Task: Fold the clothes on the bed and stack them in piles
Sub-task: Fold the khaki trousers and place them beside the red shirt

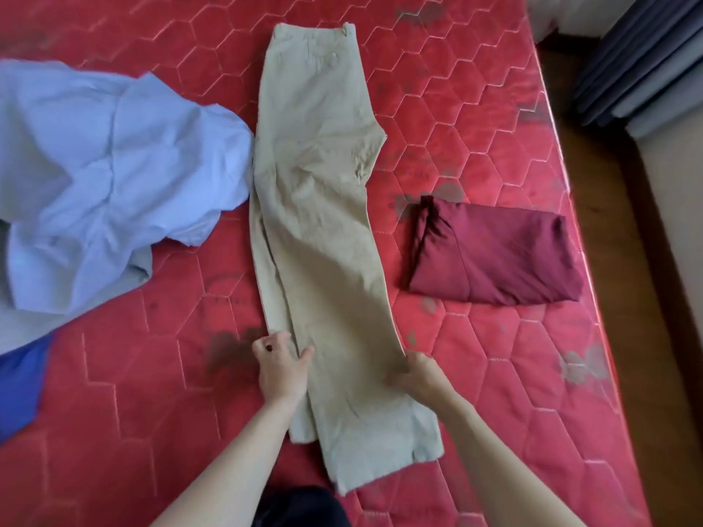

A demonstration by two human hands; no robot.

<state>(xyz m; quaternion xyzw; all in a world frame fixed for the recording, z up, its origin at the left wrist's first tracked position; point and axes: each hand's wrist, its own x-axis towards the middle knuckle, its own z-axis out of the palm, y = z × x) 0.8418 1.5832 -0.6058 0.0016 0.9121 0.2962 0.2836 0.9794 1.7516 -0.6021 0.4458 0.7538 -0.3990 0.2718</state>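
— Red quilted mattress (159, 374), wooden floor past its right edge?
— Yes. My left hand (279, 365) and right hand (418, 374) pinch the khaki trousers (323, 222) mid-bed; folded maroon garment (490, 252) near the right edge.

Head view looks steeply down, close over the bed (494, 108), apparently standing.

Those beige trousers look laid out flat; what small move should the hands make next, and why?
Probably lift the leg ends and carry them up toward the waistband. The beige trousers lie lengthwise, legs together, and the left hand and right hand each pinch an edge near the hems.
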